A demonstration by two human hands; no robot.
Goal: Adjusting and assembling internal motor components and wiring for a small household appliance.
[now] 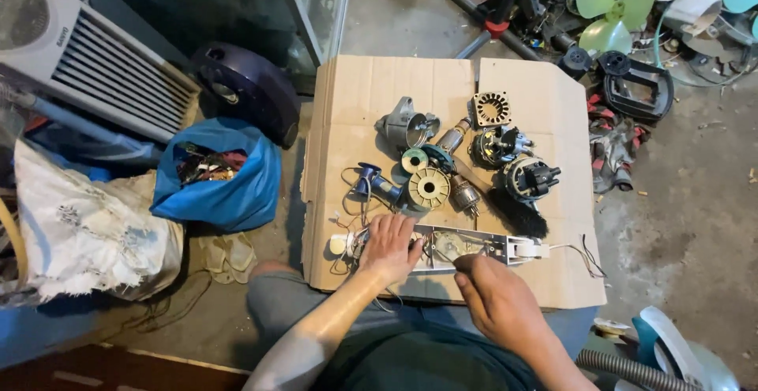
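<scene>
— Where was the long white housing [474,246]?

— Along the near edge of the cardboard sheet [545,107], wires trailing off its right end. The left hand [388,246] lay flat and spread on its left part. The right hand [493,300] was curled at its middle; what it pinched I couldn't tell.

— Any free room?

— Bare cardboard along the far edge and corners; motor parts [505,148] crowded the centre.

- Cardboard sheet [379,83]: plain tan.
- Long housing [474,247] under the hands: white, perhaps greyish inside.
- Ribbed wheel [429,188]: pale yellow-green.
- Brush [521,216]: black bristles.
- Bag [229,189]: bright blue.
- Fan blades [612,8]: light green.
</scene>
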